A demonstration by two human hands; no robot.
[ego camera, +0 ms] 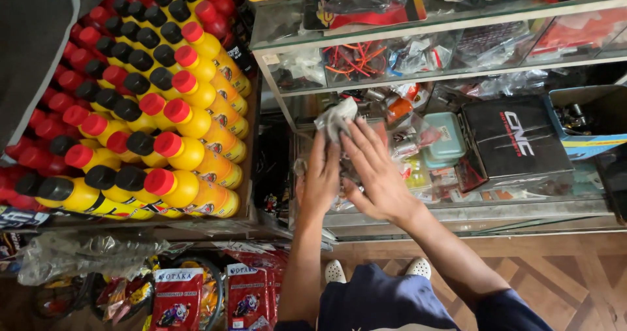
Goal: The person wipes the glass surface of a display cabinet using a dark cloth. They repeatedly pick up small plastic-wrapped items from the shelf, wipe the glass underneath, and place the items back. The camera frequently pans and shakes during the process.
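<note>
At the far left, rows of yellow bottles (196, 155) with red and black caps are stacked on their sides in a rack. Below them, red packets (176, 298) and clear plastic bags are seen near the floor.

In the middle, two bare arms are stretched forward toward a glass display case (418, 27). The left hand (321, 177) is raised with its fingers straight and held close together, pointing up toward a small crumpled clear plastic bag (336, 117). The bag is seen just at the tips of these fingers, touching or nearly touching them; a firm grip cannot be confirmed. The right hand (375, 171) is laid just beside the left, palm down, its fingers spread apart. The bag sits just above and left of the right fingertips, and contact there cannot be told. Neither hand is closed around anything.

To the right, behind the glass, a teal box (445, 135) is seen, then a black box (516, 141), then a blue box (588, 119) of small metal parts. Wooden flooring is seen at the lower right, with two pale shoes (336, 271) below the hands.
</note>
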